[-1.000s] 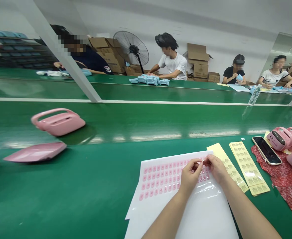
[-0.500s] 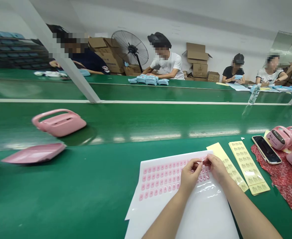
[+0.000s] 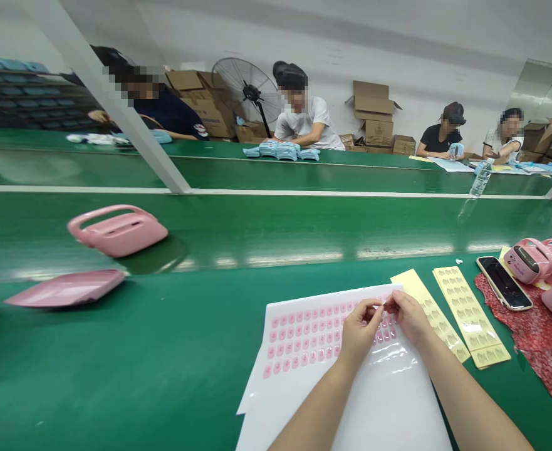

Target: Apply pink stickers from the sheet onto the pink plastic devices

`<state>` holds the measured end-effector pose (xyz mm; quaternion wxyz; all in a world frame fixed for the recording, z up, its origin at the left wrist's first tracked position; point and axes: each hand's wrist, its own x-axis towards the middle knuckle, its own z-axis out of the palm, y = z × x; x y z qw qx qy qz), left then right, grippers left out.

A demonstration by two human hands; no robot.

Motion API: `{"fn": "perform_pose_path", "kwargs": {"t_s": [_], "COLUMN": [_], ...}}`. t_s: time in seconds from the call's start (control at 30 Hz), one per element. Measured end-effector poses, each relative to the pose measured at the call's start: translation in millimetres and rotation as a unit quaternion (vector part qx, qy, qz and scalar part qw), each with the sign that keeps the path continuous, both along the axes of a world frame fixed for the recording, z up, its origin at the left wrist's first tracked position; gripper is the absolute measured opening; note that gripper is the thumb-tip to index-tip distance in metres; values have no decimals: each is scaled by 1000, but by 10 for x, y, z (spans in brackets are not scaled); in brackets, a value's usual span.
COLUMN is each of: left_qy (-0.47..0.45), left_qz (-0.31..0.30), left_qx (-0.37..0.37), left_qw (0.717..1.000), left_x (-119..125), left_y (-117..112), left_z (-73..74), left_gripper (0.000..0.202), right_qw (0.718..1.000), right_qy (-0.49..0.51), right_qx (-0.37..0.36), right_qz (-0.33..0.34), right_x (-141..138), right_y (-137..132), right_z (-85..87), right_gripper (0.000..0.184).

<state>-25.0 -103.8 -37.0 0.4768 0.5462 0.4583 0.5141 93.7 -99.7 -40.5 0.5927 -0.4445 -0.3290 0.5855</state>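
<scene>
1. Sticker sheet, lying on the green table: likely light, floppy and slick; best held by its edges.
2. Left hand: fingertips pinched closed.
3. Right hand: pinched too, beside the left; anything gripped is too small to tell.

A black fan stands near cardboard boxes, well apart from a clear bottle.

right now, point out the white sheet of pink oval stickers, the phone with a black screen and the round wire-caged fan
White sheet of pink oval stickers [image 3: 304, 341]: head view, among its sticker rows
Phone with a black screen [image 3: 505, 284]: head view, screen
Round wire-caged fan [image 3: 252, 93]: head view, dark hub
</scene>
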Motion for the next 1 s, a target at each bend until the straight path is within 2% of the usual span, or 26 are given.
{"fn": "perform_pose_path", "kwargs": {"t_s": [1.0], "left_qy": [-3], "left_qz": [-3], "left_qx": [-7], "left_qw": [1000], "left_x": [4], "left_y": [5], "left_z": [0], "left_gripper": [20], "right_qw": [1000], "right_qy": [-4], "right_qx": [2], "right_qz": [-5], "right_x": [1], "right_y": [4], "right_z": [-41], "right_gripper": [36]}}
